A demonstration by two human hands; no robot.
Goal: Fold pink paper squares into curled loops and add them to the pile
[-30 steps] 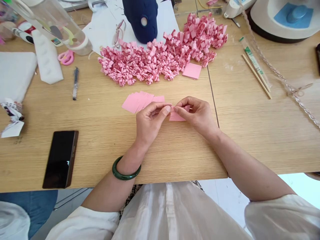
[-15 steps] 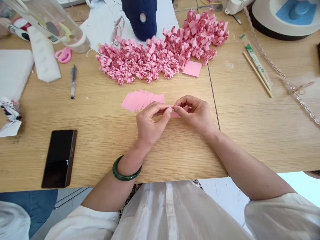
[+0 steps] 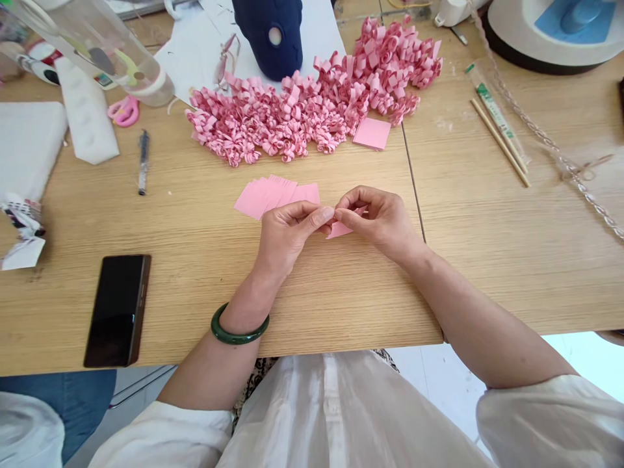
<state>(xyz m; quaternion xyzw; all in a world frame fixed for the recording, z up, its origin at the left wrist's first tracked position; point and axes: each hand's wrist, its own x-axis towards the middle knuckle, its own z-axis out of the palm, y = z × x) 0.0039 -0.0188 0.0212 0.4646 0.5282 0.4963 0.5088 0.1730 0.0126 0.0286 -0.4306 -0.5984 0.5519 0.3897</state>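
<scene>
My left hand [image 3: 291, 234] and my right hand [image 3: 373, 214] meet fingertip to fingertip, both pinched closed. Between and below them shows a piece of pink paper [image 3: 339, 229], partly covered by the fingers. Just beyond my left hand lies a fanned group of pink paper pieces [image 3: 266, 196], some with fringe-like cuts along an edge. Farther back stretches a long heap of curled pink paper strips [image 3: 292, 114]. A small stack of square pink paper [image 3: 372, 133] rests against the heap's right part.
A black phone [image 3: 117, 311] lies at left near the table edge. Behind it are a pen [image 3: 143, 162], pink scissors [image 3: 123, 111] and a clear bottle [image 3: 127, 62]. A dark blue cup [image 3: 273, 39] stands behind the heap. Wooden sticks [image 3: 500, 143] and a braided cord [image 3: 541, 135] lie right.
My left hand has shifted slightly left and its thumb now lies flatter. More of the pink paper shows beneath the fingers. The whole view has moved a little.
</scene>
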